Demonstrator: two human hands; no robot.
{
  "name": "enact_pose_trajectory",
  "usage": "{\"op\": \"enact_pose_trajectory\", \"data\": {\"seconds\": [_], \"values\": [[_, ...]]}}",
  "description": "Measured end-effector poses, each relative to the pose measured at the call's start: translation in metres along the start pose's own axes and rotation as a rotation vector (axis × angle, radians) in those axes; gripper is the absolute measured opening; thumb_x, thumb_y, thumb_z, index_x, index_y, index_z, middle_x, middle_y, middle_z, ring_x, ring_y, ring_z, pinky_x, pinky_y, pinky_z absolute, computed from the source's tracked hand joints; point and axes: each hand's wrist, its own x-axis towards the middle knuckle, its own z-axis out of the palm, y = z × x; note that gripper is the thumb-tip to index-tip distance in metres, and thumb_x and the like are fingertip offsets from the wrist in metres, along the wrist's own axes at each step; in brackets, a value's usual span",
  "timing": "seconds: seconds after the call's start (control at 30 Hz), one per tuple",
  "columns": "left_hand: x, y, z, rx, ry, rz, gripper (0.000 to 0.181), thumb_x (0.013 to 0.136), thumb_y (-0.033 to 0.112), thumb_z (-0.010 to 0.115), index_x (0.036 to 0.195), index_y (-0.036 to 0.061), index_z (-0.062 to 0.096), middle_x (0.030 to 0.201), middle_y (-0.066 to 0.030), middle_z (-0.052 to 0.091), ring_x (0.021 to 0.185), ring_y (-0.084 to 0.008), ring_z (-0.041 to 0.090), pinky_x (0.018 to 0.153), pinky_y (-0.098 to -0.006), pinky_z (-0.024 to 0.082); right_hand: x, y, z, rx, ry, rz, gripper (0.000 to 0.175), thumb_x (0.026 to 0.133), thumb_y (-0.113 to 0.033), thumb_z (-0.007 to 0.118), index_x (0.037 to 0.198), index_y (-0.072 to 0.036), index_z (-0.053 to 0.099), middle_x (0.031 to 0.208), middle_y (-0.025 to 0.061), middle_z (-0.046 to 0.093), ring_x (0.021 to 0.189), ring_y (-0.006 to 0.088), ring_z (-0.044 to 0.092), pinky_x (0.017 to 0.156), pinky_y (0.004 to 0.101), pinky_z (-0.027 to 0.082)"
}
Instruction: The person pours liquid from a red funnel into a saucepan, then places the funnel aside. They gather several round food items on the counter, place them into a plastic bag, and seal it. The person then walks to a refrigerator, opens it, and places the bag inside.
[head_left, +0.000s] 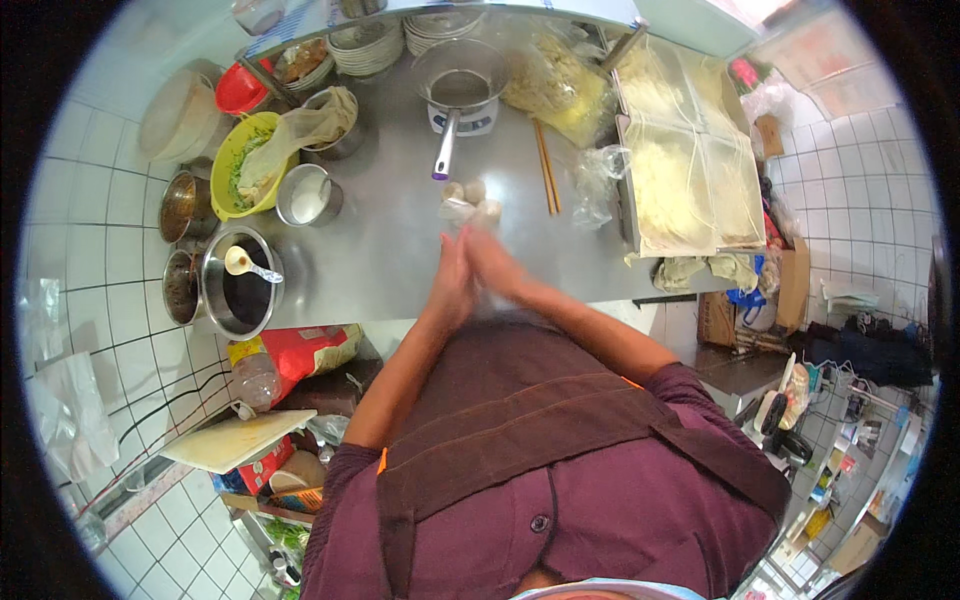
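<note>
My left hand (453, 274) and my right hand (491, 259) are pressed together at the front of a stainless steel table (360, 262). The right hand is motion-blurred. Whether anything lies between the palms is hidden. Just beyond the fingertips sits a small cluster of pale round pieces (472, 193), perhaps garlic bulbs, partly in clear plastic. Behind them, a long-handled metal strainer or pan (459, 79) rests on a white kitchen scale (469, 124), its handle (445, 150) towards me. A pair of wooden chopsticks (547, 169) lies to the right.
On the left stand a steel basin (276, 255) with dark liquid and a white spoon (238, 260), a pot of white contents (309, 199) and a yellow-green basket (223, 180). Trays of noodles (667, 187) fill the right side. Crumpled clear plastic (596, 184) lies beside them. Stacked plates (365, 49) stand behind.
</note>
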Motion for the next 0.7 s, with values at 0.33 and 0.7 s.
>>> {"op": "enact_pose_trajectory", "data": {"seconds": [0.33,0.7], "values": [[0.003,0.001,-0.018,0.133,0.091,0.042,0.069,0.107,0.048,0.031,0.154,-0.0024,0.022,0.157,-0.0195,0.031,0.147,-0.0302,0.03,0.122,-0.0425,0.021,-0.009,0.006,-0.042,0.269,0.262,0.107,0.03,0.101,-0.025,0.057,0.105,0.001,0.069,0.105,0.0075,0.066,0.099,0.0183,0.061,0.088,0.0315,0.049],[0.007,0.0,-0.017,0.311,0.278,0.106,0.043,0.109,0.033,0.04,0.134,-0.0006,0.051,0.12,-0.0111,0.061,0.105,-0.0189,0.059,0.094,-0.0346,0.049,-0.01,-0.013,-0.045,0.583,0.22,0.279,0.028,0.096,-0.027,0.065,0.083,-0.003,0.066,0.073,0.0007,0.062,0.062,0.0084,0.054,0.054,0.0255,0.043]]}}
